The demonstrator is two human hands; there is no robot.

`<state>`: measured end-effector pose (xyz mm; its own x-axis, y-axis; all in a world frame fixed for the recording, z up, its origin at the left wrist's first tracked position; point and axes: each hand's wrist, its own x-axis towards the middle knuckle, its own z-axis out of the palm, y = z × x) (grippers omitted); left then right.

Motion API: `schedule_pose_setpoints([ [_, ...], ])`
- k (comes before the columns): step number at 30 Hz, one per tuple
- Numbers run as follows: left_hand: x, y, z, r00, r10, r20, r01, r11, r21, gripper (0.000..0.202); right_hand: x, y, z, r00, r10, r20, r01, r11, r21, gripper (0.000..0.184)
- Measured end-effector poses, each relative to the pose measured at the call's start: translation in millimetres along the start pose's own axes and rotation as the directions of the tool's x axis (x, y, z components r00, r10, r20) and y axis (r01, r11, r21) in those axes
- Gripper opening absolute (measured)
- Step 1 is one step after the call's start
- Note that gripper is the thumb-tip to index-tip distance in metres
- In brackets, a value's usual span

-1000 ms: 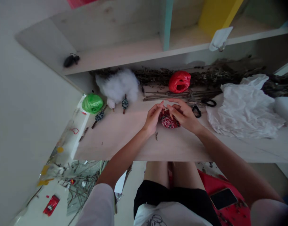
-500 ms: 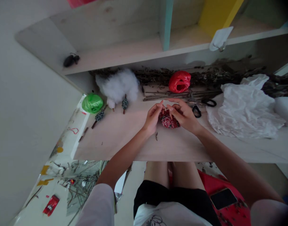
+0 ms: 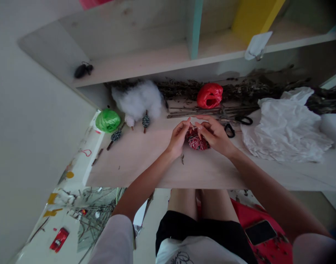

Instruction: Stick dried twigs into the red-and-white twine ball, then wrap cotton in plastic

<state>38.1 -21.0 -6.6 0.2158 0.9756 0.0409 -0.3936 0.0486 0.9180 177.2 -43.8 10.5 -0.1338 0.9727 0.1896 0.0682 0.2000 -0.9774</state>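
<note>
My left hand and my right hand are close together above the pale board. The fingers of both hands are bent, and between their tips they pinch a small white piece; it seems to be a strand, but it is too small for me to be sure. The ball of red, white and dark yarn is on the board, between my two hands, and my right fingers cover its upper side partly. A small twig lies near my left wrist, on the side of my body.

Behind my hands there is a row of thin sticks, and beyond it the red plastic bundle. The scissors, with black handles, are just to the right of my right hand, and farther right is the crumpled white sheet. On the left side, well apart from my hands, I see the white fluffy stuffing, two sticks wrapped in dark and pale yarn, and the green plastic bundle. Below the board, a phone lies on a red surface.
</note>
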Motion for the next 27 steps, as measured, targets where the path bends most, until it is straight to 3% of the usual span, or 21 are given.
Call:
schedule_pose_setpoints([
  [27,0.8,-3.4,-1.6,1.0,0.026,0.008,-0.026,1.0,-0.007,0.039,1.1,2.4,-0.5,1.0,-0.012,0.014,0.012,1.0,0.003,0.04],
])
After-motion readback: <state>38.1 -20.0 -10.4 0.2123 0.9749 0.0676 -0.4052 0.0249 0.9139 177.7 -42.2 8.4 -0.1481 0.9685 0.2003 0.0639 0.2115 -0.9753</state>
